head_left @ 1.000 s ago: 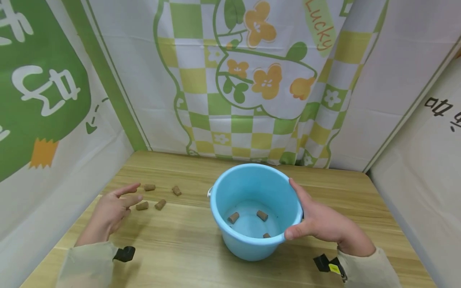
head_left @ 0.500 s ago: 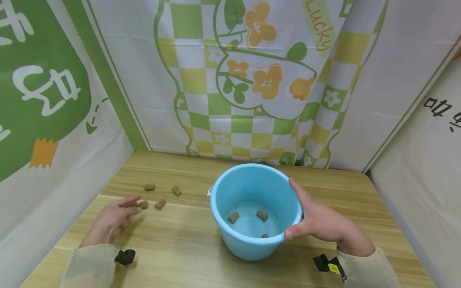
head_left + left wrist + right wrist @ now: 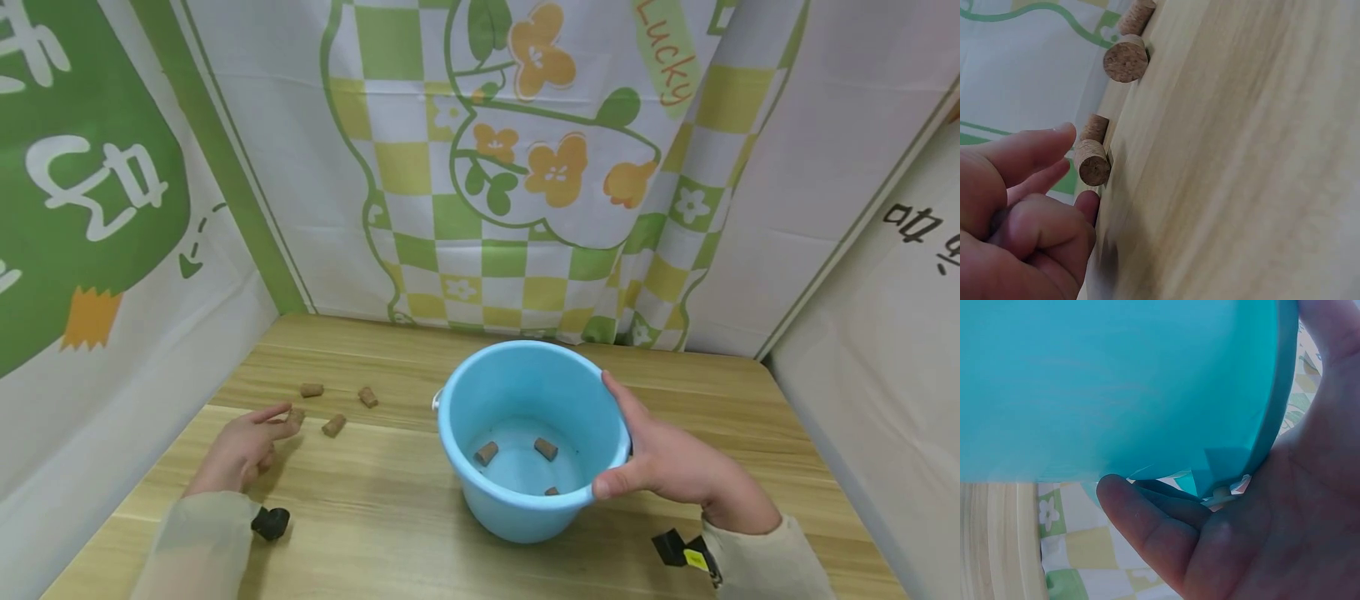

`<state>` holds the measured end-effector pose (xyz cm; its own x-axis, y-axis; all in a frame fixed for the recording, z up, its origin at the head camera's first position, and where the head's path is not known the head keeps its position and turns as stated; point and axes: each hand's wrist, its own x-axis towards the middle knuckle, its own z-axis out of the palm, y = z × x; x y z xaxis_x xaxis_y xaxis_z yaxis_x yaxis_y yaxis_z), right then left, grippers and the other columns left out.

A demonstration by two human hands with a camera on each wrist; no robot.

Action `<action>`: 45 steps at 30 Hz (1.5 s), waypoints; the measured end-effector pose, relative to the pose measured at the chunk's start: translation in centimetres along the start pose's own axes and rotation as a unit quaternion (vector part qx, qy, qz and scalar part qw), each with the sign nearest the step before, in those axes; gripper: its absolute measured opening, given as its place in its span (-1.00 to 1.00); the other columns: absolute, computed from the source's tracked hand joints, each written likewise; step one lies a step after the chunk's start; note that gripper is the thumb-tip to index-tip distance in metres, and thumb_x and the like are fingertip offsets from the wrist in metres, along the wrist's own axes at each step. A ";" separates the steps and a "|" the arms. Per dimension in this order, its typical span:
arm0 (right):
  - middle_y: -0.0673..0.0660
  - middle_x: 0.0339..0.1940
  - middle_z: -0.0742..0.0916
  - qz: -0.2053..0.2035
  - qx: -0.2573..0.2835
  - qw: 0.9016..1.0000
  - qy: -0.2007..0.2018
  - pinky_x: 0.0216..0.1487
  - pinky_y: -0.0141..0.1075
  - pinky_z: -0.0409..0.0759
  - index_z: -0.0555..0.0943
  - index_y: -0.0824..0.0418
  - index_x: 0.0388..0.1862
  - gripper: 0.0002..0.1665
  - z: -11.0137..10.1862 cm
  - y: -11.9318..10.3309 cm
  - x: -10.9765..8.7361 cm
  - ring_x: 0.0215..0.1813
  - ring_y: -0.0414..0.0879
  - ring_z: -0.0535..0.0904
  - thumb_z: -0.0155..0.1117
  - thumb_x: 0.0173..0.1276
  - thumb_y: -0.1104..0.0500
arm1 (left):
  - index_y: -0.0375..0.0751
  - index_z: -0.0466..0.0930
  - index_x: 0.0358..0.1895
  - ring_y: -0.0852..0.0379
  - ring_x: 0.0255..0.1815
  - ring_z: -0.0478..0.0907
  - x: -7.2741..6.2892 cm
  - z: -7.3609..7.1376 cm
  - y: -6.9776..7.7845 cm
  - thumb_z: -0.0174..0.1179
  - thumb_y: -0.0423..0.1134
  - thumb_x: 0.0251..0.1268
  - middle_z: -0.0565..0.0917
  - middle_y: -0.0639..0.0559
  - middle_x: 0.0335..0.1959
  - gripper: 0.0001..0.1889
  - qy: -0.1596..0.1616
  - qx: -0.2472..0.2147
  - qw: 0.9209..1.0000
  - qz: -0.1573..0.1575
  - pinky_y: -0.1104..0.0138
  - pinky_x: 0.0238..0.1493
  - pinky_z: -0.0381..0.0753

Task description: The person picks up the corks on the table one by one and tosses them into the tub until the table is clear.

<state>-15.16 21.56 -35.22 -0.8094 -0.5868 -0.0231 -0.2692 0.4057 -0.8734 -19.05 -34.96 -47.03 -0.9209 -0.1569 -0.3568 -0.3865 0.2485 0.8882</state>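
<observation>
My left hand (image 3: 243, 446) reaches low over the table from the left, thumb and index finger (image 3: 270, 412) extended. Right at their tips is a small brown cork (image 3: 296, 416). The left wrist view shows that cork (image 3: 1093, 164) just below the thumb and index finger, with the other fingers curled back. Beside it lie more corks (image 3: 311, 390) (image 3: 333, 426) (image 3: 367, 397). My right hand (image 3: 663, 458) grips the rim of a light blue bucket (image 3: 525, 521), thumb at the front and fingers around the outside. Inside the bucket are corks (image 3: 546, 450) (image 3: 487, 453) (image 3: 555, 492).
The bucket's white handle joint (image 3: 437, 401) sticks out at its left. A wood-grain table (image 3: 360, 533) carries everything. White printed cloth walls (image 3: 480, 275) stand behind and at both sides. A black wrist camera (image 3: 272, 523) sits at my left cuff.
My left hand has lowered and moved slightly right, its fingertips coming to the nearest cork, which has shifted and turned a little. The right hand and bucket stay where they were.
</observation>
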 end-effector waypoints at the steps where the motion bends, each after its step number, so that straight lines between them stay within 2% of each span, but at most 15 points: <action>1: 0.32 0.48 0.24 0.002 0.000 1.000 0.000 0.11 -0.03 0.48 -0.41 -0.06 0.63 0.58 0.0 0.0 0.0 0.26 0.21 0.42 0.66 0.05 0.09 | -0.17 0.11 0.57 0.34 -0.75 0.20 0.1 0.1 0.1 0.22 -0.14 0.44 0.23 -0.43 0.43 -0.26 0.006 0.009 1.000 -0.004 0.42 -0.70 0.31; 7: 0.33 0.47 0.25 -0.004 -0.001 1.000 -0.004 0.10 0.00 0.48 -0.41 -0.05 0.63 0.58 0.0 -0.1 0.0 0.26 0.22 0.42 0.66 0.05 0.05 | -0.22 0.27 0.51 0.29 -0.78 0.20 0.5 0.6 0.8 0.14 -0.21 0.44 0.39 -0.43 0.30 -0.39 0.024 0.057 0.998 -0.004 0.37 -0.73 0.31; 14: 0.33 0.47 0.24 -0.005 -0.006 1.000 -0.003 0.10 0.00 0.48 -0.42 -0.05 0.63 0.58 -0.1 0.0 0.0 0.26 0.21 0.42 0.66 0.05 0.04 | -0.30 0.31 0.47 0.30 -0.80 0.16 0.4 1.2 1.1 0.08 -0.35 0.39 0.31 -0.50 0.36 -0.43 0.019 0.085 0.996 0.016 0.39 -0.74 0.28; 20: 0.34 0.46 0.26 -0.008 -0.010 1.000 -0.001 0.10 0.01 0.48 -0.42 -0.03 0.63 0.59 0.0 0.0 0.0 0.26 0.21 0.42 0.66 0.05 0.03 | -0.30 0.31 0.47 0.28 -0.81 0.17 0.3 1.6 1.2 0.00 -0.33 0.45 0.31 -0.53 0.35 -0.47 0.032 0.129 0.991 0.015 0.39 -0.75 0.28; 23: 0.35 0.46 0.27 -0.009 -0.012 1.000 0.001 0.11 0.01 0.48 -0.41 -0.03 0.63 0.58 0.0 0.0 -0.1 0.26 0.21 0.42 0.66 0.05 0.04 | -0.31 0.33 0.45 0.28 -0.80 0.16 0.3 1.7 1.4 -0.05 -0.38 0.45 0.29 -0.57 0.33 -0.49 0.038 0.134 0.990 0.011 0.39 -0.75 0.27; 30: 0.34 0.47 0.27 -0.004 -0.013 1.000 0.001 0.11 0.01 0.48 -0.41 -0.04 0.63 0.58 0.0 0.0 -0.1 0.26 0.21 0.43 0.66 0.04 0.05 | -0.32 0.40 0.40 0.27 -0.81 0.15 0.4 1.7 1.5 -0.06 -0.45 0.33 0.40 -0.51 0.29 -0.46 0.045 0.148 0.988 0.022 0.38 -0.75 0.26; 32: 0.35 0.46 0.28 -0.006 -0.017 1.000 0.001 0.11 0.02 0.47 -0.41 -0.03 0.63 0.59 0.0 0.0 -0.1 0.26 0.21 0.43 0.66 0.04 0.03 | -0.33 0.41 0.39 0.27 -0.81 0.15 0.5 1.6 1.4 -0.02 -0.43 0.36 0.52 -0.45 0.19 -0.49 0.045 0.139 0.989 0.026 0.38 -0.75 0.27; 33: 0.35 0.46 0.28 -0.007 -0.016 1.000 0.001 0.11 0.02 0.47 -0.42 -0.03 0.63 0.59 -0.1 0.0 -0.1 0.26 0.21 0.43 0.66 0.04 0.03 | -0.34 0.40 0.40 0.27 -0.80 0.16 0.5 1.5 1.4 0.00 -0.42 0.38 0.61 -0.37 0.09 -0.49 0.039 0.118 0.992 0.025 0.38 -0.75 0.28; 34: 0.35 0.46 0.28 -0.008 -0.015 1.000 0.000 0.11 0.02 0.48 -0.42 -0.03 0.63 0.59 -0.1 0.0 -0.1 0.26 0.22 0.43 0.66 0.04 0.03 | -0.33 0.37 0.42 0.28 -0.80 0.15 0.5 1.4 1.5 0.02 -0.41 0.41 0.69 -0.27 -0.10 -0.49 0.027 0.093 0.995 0.021 0.39 -0.75 0.27; 36: 0.35 0.46 0.28 -0.009 -0.013 1.000 -0.001 0.11 0.02 0.47 -0.42 -0.04 0.63 0.59 -0.1 0.1 0.0 0.26 0.22 0.43 0.66 0.04 0.02 | -0.32 0.25 0.49 0.31 -0.78 0.15 0.5 1.1 1.7 0.03 -0.38 0.49 0.63 -0.03 -0.40 -0.46 -0.008 0.032 0.999 0.016 0.41 -0.74 0.25; 37: 0.35 0.46 0.28 -0.010 -0.012 1.000 -0.001 0.11 0.02 0.47 -0.42 -0.04 0.63 0.59 0.0 0.1 0.0 0.26 0.22 0.43 0.66 0.04 0.02 | -0.29 0.18 0.52 0.32 -0.78 0.14 0.5 1.0 1.8 0.02 -0.35 0.52 0.53 0.08 -0.44 -0.44 -0.026 0.005 1.000 0.011 0.42 -0.74 0.24; 39: 0.35 0.46 0.27 -0.012 -0.007 1.000 -0.003 0.12 0.03 0.47 -0.41 -0.03 0.63 0.59 0.0 0.1 0.0 0.26 0.23 0.42 0.66 0.04 0.03 | -0.22 0.06 0.58 0.34 -0.76 0.13 0.2 0.8 2.4 -0.03 -0.32 0.58 0.35 0.15 -0.45 -0.40 -0.060 -0.048 0.997 -0.004 0.44 -0.73 0.21; 41: 0.35 0.46 0.27 -0.014 -0.007 1.000 -0.003 0.12 0.03 0.47 -0.41 -0.02 0.63 0.59 0.0 0.1 0.0 0.26 0.23 0.42 0.66 0.04 0.04 | -0.18 0.00 0.60 0.35 -0.74 0.13 -0.2 0.8 3.1 -0.06 -0.28 0.60 0.35 0.04 -0.25 -0.40 -0.079 -0.072 0.994 -0.003 0.45 -0.72 0.21; 43: 0.36 0.45 0.29 -0.014 -0.010 1.000 -0.001 0.11 0.03 0.47 -0.41 -0.02 0.63 0.59 0.0 0.2 0.0 0.25 0.23 0.43 0.66 0.04 0.04 | -0.11 0.02 0.60 0.34 -0.73 0.13 -0.6 0.9 3.9 -0.04 -0.25 0.61 0.31 0.01 -0.17 -0.40 -0.079 -0.084 0.993 -0.005 0.45 -0.72 0.20; 45: 0.36 0.44 0.30 -0.011 -0.012 1.000 0.000 0.10 0.03 0.48 -0.41 -0.03 0.63 0.59 -0.1 0.2 0.0 0.25 0.23 0.43 0.66 0.04 0.04 | -0.11 0.02 0.60 0.34 -0.72 0.13 -0.9 1.0 4.7 -0.03 -0.26 0.60 0.30 -0.04 0.02 -0.39 -0.081 -0.098 0.992 0.006 0.45 -0.69 0.20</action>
<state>-15.24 21.67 -35.35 -0.8026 -0.5965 -0.0035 -0.3003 0.4091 -0.8616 -20.08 -32.67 -42.86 -0.9277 0.0038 -0.3733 -0.3725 0.0565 0.9263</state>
